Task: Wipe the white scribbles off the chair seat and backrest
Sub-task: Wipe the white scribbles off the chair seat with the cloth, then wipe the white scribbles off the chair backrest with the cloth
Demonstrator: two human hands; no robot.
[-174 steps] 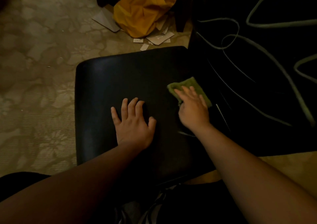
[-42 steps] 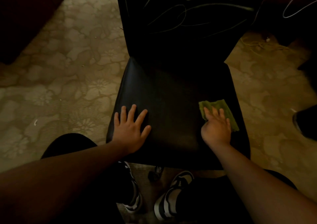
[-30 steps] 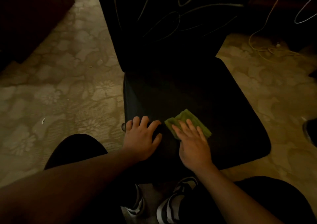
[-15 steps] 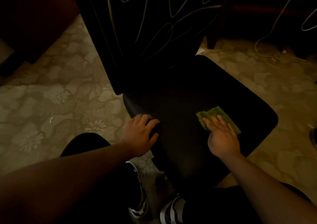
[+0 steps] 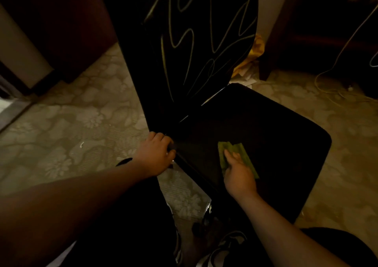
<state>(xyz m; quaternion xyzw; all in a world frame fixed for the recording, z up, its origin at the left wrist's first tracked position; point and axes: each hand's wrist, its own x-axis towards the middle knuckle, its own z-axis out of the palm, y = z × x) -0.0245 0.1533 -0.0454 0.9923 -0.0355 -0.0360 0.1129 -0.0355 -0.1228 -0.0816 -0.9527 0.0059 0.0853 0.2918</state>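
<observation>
**Chair's been swung around, seat looks done, backrest still covered**

So compared to a second or so ago, the chair has turned: the backrest (image 5: 196,47) used to sit square across the top of the view, now it stands off to the left and the seat (image 5: 266,144) runs out to the right. The left hand (image 5: 154,155) has slid from lying flat on the seat to gripping the seat's corner right under the backrest, fingers curled around the edge. My guess is that hand did the turning.

The right hand (image 5: 238,176) is pressing the green cloth (image 5: 235,156) onto the near part of the seat, same as before, fingers flat on top with the cloth bunched into folds under them.

What it means: I can't spot any white marks left on the seat, though it's really dark, so I wouldn't swear to it. The white scribbles (image 5: 184,31) on the backrest are all there, untouched, so that's probably the next bit.

Count:
- 1 chair in use
- 1 cloth
- 2 hands, both busy
- 1 yellow bag (image 5: 250,55) behind the chair
- 1 cable (image 5: 335,70) on the floor at right
</observation>
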